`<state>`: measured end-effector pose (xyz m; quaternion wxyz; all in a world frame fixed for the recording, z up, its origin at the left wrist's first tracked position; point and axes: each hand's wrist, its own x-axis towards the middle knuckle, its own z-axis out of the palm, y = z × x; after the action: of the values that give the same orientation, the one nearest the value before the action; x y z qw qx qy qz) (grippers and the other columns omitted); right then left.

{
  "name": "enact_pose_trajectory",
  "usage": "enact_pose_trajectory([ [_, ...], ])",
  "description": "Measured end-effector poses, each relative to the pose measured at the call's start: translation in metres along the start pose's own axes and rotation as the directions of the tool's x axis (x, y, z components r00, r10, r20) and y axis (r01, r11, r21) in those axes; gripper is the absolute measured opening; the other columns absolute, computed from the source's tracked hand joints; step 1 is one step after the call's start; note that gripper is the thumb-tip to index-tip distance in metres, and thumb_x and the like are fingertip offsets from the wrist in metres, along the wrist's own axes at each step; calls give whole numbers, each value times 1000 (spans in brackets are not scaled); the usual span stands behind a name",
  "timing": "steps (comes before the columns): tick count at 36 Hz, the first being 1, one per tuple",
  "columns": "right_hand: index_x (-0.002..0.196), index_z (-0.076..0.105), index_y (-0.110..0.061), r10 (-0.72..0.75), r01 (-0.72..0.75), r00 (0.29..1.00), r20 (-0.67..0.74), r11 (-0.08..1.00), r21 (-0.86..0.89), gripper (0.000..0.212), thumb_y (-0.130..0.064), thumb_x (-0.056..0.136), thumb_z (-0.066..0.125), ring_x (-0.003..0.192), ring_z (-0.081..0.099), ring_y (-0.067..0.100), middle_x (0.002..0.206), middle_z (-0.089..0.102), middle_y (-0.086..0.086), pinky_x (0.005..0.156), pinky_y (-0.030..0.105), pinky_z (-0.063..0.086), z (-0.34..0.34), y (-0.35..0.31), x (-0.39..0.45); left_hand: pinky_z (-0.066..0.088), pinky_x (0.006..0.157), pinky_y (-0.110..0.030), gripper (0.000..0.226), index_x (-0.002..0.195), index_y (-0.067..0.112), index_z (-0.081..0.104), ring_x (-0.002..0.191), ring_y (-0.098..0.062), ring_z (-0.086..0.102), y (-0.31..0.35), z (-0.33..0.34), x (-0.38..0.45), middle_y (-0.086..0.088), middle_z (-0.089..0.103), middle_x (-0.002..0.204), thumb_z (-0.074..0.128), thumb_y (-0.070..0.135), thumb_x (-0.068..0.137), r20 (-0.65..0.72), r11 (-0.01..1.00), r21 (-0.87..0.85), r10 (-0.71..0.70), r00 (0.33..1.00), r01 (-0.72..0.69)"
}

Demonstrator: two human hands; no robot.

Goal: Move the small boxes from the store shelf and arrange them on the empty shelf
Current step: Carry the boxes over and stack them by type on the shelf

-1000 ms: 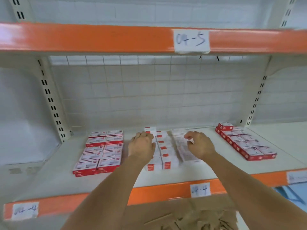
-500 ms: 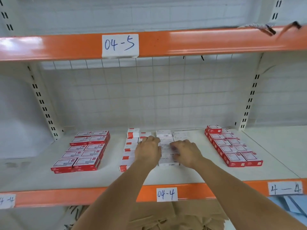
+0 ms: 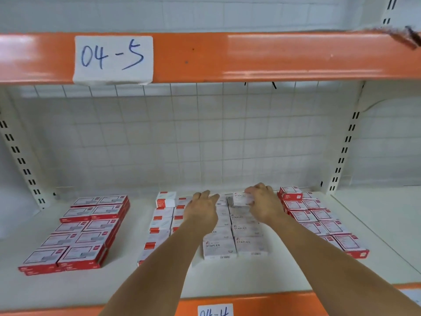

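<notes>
Half a second ago both hands were pressed low on the middle rows of white boxes (image 3: 237, 231); now they are seen further back, near the centre of the frame. One white staple box (image 3: 242, 199) is raised above the far end of its row, pinched by the curled fingers of the right hand (image 3: 262, 202). The left hand (image 3: 201, 209) is laid on the neighbouring row with fingers loosely bent; whether anything is gripped under it cannot be told. The shelf board (image 3: 227, 277) is seen lower in the frame than before, and the label "04-5" (image 3: 113, 59) on the orange beam above is larger, so the view has been tilted up. Red boxes at lower left (image 3: 77, 233) and at right (image 3: 319, 222) are left as they were. It is judged that a box is being picked or reseated at the back of the white rows.
</notes>
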<state>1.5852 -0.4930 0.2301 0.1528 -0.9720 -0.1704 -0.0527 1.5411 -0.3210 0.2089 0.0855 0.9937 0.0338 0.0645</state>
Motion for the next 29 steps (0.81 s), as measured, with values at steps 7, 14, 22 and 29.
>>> enact_pose_trajectory([
  [7, 137, 47, -15, 12, -13, 998, 63, 1000, 17, 49, -2, 90, 48, 126, 36, 27, 137, 42, 9, 99, 34, 38, 18, 0, 24, 25, 116, -40, 50, 150, 21, 28, 143, -27, 19, 2, 10, 19, -2, 21, 158, 36, 13, 100, 33, 1000, -17, -25, 999, 26],
  [14, 138, 48, -16, 10, -12, 997, 72, 1000, 24, 48, -4, 91, 49, 127, 36, 26, 137, 42, 8, 101, 35, 39, 31, -1, 37, 40, 103, -39, 41, 144, 22, 39, 138, -25, 26, 2, 15, 22, -1, 34, 150, 36, 20, 103, -13, 999, -19, -32, 999, 31],
  [22, 138, 47, -15, 3, -5, 998, 57, 1000, 31, 47, -5, 93, 49, 127, 36, 26, 139, 43, 8, 100, 35, 39, 34, 0, 40, 43, 99, -38, 41, 144, 24, 38, 138, -23, 26, 2, 15, 21, 0, 34, 150, 36, 24, 103, -17, 999, -8, -41, 999, 41],
  [29, 143, 41, -17, 3, -7, 999, 53, 998, 70, 51, -9, 93, 49, 133, 36, 25, 147, 38, 4, 102, 37, 40, 32, 1, 33, 37, 104, -38, 42, 143, 21, 40, 135, -22, 31, 1, 9, 21, -1, 36, 148, 31, 32, 104, -10, 1000, 27, 1, 1000, -1],
])
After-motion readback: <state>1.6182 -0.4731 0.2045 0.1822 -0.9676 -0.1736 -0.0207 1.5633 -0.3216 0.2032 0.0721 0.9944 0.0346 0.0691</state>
